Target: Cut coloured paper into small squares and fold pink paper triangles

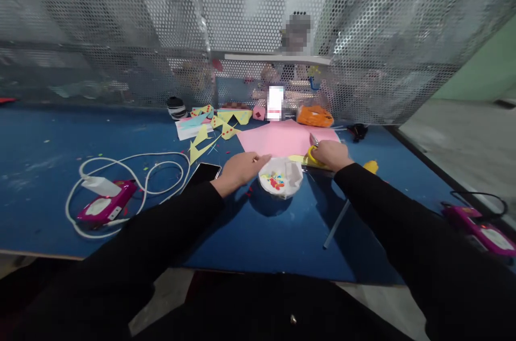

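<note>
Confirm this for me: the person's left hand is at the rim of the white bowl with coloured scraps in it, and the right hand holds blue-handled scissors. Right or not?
Not quite: the scissors have yellow handles, as the head view shows. The right hand does hold them, and the left hand is at the white bowl's rim.

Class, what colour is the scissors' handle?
The scissors' handle is yellow, seen best in the head view.

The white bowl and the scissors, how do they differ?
The white bowl is pale and roundish; the scissors are slimmer, with a yellow handle. The bowl contains small coloured bits, while the scissors point away from the person. The left hand is at the bowl's rim; the right hand grips the scissors. Both are near the pink paper.
</note>
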Available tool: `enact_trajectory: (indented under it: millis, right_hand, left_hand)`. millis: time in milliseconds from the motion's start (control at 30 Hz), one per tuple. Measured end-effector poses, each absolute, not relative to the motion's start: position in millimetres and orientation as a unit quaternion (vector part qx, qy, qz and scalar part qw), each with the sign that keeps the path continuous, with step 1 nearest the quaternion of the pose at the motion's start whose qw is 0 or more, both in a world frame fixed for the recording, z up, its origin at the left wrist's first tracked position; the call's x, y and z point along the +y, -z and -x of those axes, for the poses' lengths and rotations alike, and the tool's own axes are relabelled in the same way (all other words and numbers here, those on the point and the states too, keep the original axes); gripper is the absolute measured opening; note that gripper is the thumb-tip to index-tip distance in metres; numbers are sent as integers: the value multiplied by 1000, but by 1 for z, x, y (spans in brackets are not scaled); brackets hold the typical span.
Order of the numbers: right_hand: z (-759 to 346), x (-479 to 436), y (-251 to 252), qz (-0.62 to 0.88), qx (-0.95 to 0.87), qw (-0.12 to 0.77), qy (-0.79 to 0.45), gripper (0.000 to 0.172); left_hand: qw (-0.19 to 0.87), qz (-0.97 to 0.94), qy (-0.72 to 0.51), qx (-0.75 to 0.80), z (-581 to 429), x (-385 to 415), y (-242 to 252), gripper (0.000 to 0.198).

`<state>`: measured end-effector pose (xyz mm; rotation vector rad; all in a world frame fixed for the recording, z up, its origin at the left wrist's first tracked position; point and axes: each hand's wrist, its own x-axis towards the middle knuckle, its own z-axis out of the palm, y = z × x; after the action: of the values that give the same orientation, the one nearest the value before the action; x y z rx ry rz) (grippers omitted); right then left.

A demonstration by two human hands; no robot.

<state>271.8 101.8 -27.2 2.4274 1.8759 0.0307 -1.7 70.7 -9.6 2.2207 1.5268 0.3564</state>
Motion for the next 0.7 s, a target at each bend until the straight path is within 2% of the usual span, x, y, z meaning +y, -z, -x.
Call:
enact_trajectory:
  millis: [200,467,700]
  right_hand:
    - [-271,111,35,-764,635,114,-24,36]
    - [-274,117,20,-717,674,174,-42,35]
    - [-217,115,15,-571,809,120,-69,35]
  left_hand:
    - [172,-811,-59,556,-5,67,15,28]
    - [149,-793,-60,588,26,87,-22,26]
    - [113,-732,-75,667,97,127,-62,27]
